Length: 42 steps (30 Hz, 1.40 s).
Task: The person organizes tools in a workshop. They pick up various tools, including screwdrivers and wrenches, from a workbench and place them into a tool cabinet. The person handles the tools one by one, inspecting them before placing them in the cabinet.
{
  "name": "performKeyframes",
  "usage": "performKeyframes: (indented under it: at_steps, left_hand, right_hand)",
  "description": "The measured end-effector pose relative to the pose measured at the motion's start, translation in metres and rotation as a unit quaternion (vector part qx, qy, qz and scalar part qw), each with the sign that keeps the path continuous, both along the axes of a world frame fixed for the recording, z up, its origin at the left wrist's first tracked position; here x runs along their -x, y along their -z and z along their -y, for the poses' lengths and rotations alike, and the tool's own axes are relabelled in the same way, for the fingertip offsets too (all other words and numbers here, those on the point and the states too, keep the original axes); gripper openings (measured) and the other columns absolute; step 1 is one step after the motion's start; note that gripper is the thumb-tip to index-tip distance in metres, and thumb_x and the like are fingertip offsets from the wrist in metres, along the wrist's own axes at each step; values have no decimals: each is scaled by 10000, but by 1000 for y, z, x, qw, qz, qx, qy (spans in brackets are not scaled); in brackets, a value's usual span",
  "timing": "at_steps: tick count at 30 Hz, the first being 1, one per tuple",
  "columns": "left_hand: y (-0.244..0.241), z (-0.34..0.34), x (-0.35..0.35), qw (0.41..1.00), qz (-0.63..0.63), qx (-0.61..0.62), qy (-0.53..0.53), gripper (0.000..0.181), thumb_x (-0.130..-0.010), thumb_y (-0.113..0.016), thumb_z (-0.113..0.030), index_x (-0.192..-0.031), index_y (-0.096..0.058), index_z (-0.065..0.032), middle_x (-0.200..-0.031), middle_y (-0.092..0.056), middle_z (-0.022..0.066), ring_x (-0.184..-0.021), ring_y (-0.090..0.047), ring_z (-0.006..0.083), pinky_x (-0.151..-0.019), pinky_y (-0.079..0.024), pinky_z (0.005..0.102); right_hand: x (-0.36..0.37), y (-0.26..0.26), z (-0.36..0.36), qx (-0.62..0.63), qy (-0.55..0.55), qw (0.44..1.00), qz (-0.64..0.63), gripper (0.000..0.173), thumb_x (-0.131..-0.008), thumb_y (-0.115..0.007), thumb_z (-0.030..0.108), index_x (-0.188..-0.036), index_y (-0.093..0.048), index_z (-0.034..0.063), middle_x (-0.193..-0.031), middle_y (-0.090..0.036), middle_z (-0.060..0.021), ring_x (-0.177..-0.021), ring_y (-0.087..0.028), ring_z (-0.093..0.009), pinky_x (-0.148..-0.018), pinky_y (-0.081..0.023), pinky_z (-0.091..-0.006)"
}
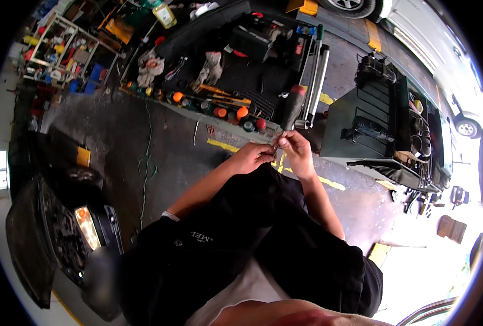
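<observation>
Close together in front of my body, both hands are at the near edge of a black tool cart (pixel 261 102). My right hand (pixel 295 148) pinches the shaft of a screwdriver (pixel 293 106), whose black handle with a red end points away from me. My left hand (pixel 254 157) has its fingers closed at the lower part of the thin shaft; the tip is hidden. Along the cart's near rim stand several screwdrivers with orange and red handle ends. Cloth gloves (pixel 211 68) and a black case (pixel 250 42) lie on the cart.
Long metal bars (pixel 318 81) lean at the cart's right side. Farther right stands a grey cabinet (pixel 347 130) with a power tool and hose clamps on it. A green cord (pixel 145 171) runs over the floor at left, near a car with its hood raised (pixel 33 244).
</observation>
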<state>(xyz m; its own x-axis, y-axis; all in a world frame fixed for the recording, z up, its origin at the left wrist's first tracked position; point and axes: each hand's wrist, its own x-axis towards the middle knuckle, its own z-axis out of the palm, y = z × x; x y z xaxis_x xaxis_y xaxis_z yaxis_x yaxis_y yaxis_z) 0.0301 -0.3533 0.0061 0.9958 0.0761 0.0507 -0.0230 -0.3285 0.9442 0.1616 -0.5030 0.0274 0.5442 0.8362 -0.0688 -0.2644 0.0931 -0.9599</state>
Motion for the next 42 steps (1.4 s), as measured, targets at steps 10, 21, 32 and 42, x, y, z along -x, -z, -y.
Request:
performKeyframes:
  at_steps: [10, 21, 32, 42]
  left_hand:
    - [46, -10, -14, 992, -29, -120, 16, 118, -938, -589, -161, -993, -611, -59, -905, -708, 104, -900, -686, 313, -795, -513, 395]
    - [71, -13, -24, 992, -34, -119, 17, 116, -937, -635, -125, -1013, -611, -41, -920, -685, 145, -846, -680, 310, -737, -525, 370]
    - [130, -23, -19, 970, -181, 146, 79, 149, -969, -631, -134, -1058, -625, -14, -963, -665, 17, -908, -622, 89, -843, -498, 257]
    - [130, -53, -19, 945, -227, 184, 147, 278, -978, -583, -132, -1196, -610, 38, -1096, -682, 73, -982, -652, 136, -905, -509, 288]
  right_hand:
    - [2, 5, 17, 119, 106, 979, 131, 587, -852, -759, 180, -1303, -487, -80, -1089, -666, -170, -925, -697, -204, -791, -553, -329]
    - [0, -28, 23, 151, 185, 943, 232, 400, -815, -786, 152, -1160, -631, 23, -943, -685, -122, -830, -694, -195, -715, -551, -324]
    - [18, -11, 41, 162, 210, 939, 218, 466, -773, -781, 96, -1175, -554, 31, -918, -681, -159, -812, -689, -281, -726, -550, -374]
    - [33, 0, 34, 93, 308, 943, 87, 545, -829, -744, 55, -1276, -438, 5, -1029, -688, -135, -892, -660, -147, -790, -533, -307]
